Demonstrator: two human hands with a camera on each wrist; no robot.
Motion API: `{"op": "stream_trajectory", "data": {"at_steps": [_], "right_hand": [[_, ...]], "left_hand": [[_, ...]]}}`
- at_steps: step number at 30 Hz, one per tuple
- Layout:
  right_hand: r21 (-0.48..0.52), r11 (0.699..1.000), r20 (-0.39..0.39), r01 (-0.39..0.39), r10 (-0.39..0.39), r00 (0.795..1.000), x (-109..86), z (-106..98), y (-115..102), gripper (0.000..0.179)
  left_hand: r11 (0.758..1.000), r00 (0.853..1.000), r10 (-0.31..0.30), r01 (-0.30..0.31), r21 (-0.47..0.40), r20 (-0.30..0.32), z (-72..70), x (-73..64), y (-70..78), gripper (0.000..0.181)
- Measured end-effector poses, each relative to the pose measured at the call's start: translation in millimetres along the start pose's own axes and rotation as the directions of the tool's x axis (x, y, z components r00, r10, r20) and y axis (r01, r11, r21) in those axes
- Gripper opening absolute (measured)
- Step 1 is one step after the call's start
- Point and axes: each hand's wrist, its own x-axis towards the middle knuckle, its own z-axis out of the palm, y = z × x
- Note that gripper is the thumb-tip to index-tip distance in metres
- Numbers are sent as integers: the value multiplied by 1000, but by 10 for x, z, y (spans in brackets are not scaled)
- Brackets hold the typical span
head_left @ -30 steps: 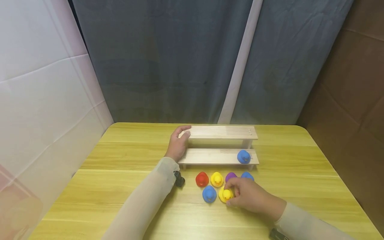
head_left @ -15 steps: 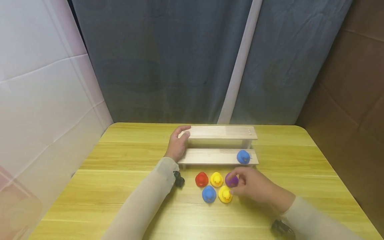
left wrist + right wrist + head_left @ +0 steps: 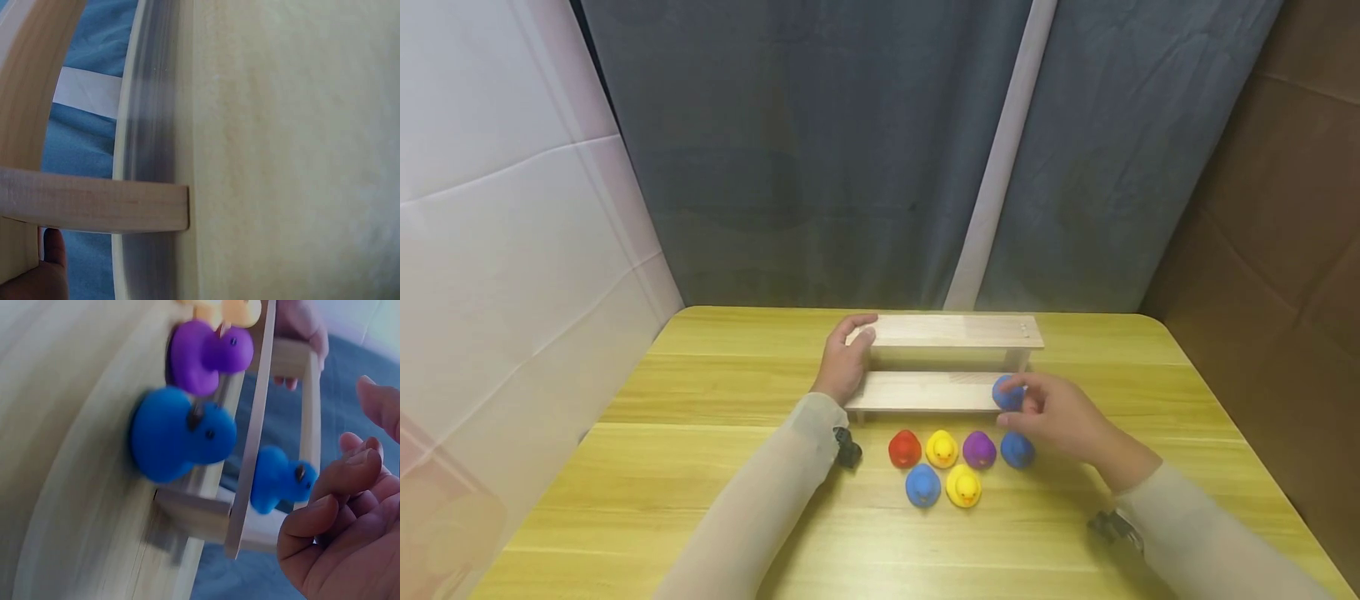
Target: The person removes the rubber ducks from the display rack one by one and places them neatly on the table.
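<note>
My left hand [image 3: 844,360] grips the left end of a two-step wooden shelf [image 3: 955,331], thumb over the upper board. In the left wrist view, part of that hand [image 3: 47,278] shows beside a shelf leg. On the right end of the lower step sits a blue rubber duck [image 3: 1004,395]. My right hand [image 3: 1063,421] hovers at this duck, fingers overlapping it in the head view. The right wrist view shows loosely bent fingers [image 3: 312,522] beside the shelf duck [image 3: 272,478], thumb apart from them, nothing pinched.
In front of the shelf stand a red duck [image 3: 905,450], a yellow duck [image 3: 942,449], a purple duck [image 3: 979,450] and a blue duck [image 3: 1017,450]. Nearer lie another blue duck [image 3: 922,486] and another yellow duck [image 3: 963,486] on the wooden table [image 3: 700,492].
My right hand has left the front yellow duck and moved up and right, past the purple and blue ducks, to the duck on the shelf. The left hand and ducks stay put.
</note>
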Motion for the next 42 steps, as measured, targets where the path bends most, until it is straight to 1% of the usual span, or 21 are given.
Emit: {"op": "stream_trajectory", "data": {"at_steps": [3, 4, 7, 10, 12, 20, 26, 27, 33, 34, 35, 42], "right_hand": [[-12, 1000, -16, -25, 25, 1000, 40, -34, 55, 41], [-12, 999, -20, -34, 34, 999, 47, -48, 71, 42], [-1, 999, -23, -38, 38, 999, 64, -80, 106, 43], [7, 999, -26, -41, 41, 999, 79, -104, 136, 43], [11, 999, -30, -45, 45, 999, 92, -115, 159, 44], [25, 998, -26, -62, 63, 998, 117, -134, 247, 48], [43, 997, -31, -70, 72, 997, 136, -120, 296, 48], [41, 996, -32, -75, 77, 997, 137, -119, 303, 49], [39, 995, -28, -91, 92, 995, 142, -107, 325, 49], [38, 995, -27, -91, 92, 995, 145, -102, 329, 49], [38, 995, -28, -94, 95, 995, 148, -98, 333, 49], [28, 992, -30, -119, 120, 992, 150, -84, 349, 47]], "left_hand": [[1000, 1000, -12, 12, -13, 12, -4, -21, 42, 26], [1000, 1000, -14, 14, -17, 19, -6, -38, 81, 27], [999, 999, -17, 18, -28, 38, -15, -88, 194, 29], [1000, 999, -14, 15, -27, 45, -23, -135, 292, 29], [1000, 999, -15, 17, -26, 45, -25, -147, 310, 29], [999, 999, -11, 12, -31, 44, -24, -149, 310, 28], [1000, 999, -19, 20, -23, 45, -21, -152, 321, 29], [1000, 999, -16, 17, -22, 40, -16, -136, 284, 28], [999, 999, -19, 20, -30, 36, -14, -134, 260, 28], [999, 999, -24, 26, -28, 42, -19, -152, 299, 28], [999, 999, -26, 27, -23, 43, -20, -154, 306, 29], [999, 999, -27, 28, -18, 41, -6, -156, 310, 29]]}}
